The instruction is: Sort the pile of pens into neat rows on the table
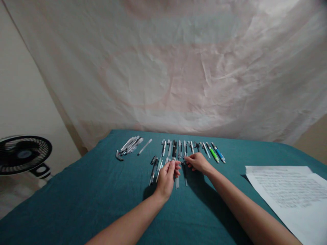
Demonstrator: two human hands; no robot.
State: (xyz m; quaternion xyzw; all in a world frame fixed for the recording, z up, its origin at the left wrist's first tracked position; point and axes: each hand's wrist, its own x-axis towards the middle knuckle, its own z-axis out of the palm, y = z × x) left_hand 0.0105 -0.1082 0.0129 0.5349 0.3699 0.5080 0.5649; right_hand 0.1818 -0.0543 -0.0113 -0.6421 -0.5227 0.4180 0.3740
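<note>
My left hand [167, 177] is closed over the middle of the laid-out pens, thumb against fingers, with the small pale end of a pen [174, 158] showing above the thumb. To its right, my right hand [197, 162] pinches with its fingertips; whatever is between them is too small to make out. Below those fingertips lies a dark pen [185, 175] on the cloth. Clear pens [177, 182] lie partly hidden behind my left hand. A black pen [174, 148] is in the back row, just beyond it. Left of my hand lies another dark-capped pen [153, 170].
Green [213, 153] and blue pens [218, 153] end the back row at right. A pile of clear pens [131, 145] and one separate pen [144, 147] lie at left on the green cloth [102, 190]. Written sheets [286, 190] lie right; a fan [24, 154] stands left.
</note>
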